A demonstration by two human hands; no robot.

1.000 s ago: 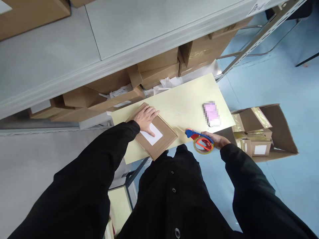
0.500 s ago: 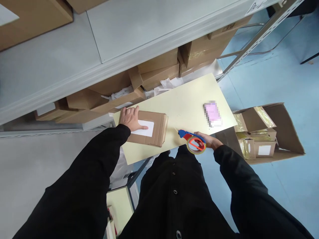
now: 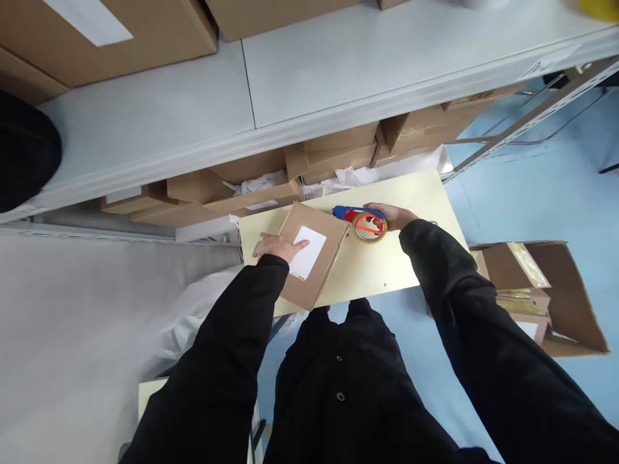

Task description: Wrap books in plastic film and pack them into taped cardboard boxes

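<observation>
A flat brown cardboard box [image 3: 319,222] with a white label [image 3: 308,252] lies turned at an angle on the pale yellow tabletop [image 3: 411,258]. My left hand [image 3: 278,247] grips the box at its left side, thumb across the label and fingers at the edge. In my right hand [image 3: 393,215] is a blue and red tape dispenser [image 3: 354,213] with a roll of tape. Its blue head is at the box's upper right edge; whether it touches the cardboard I cannot tell.
Behind the table, open cartons [image 3: 271,193] with white paper stand under a grey shelf [image 3: 338,77]. More boxes [image 3: 126,38] sit on that shelf. A large open carton [image 3: 575,296] holding taped boxes stands at right on the blue floor. A metal shelf post [image 3: 522,129] rises at upper right.
The box has been turned and shifted right under my left hand. My right hand has brought the tape dispenser up and left to the box edge. The camera view has moved.
</observation>
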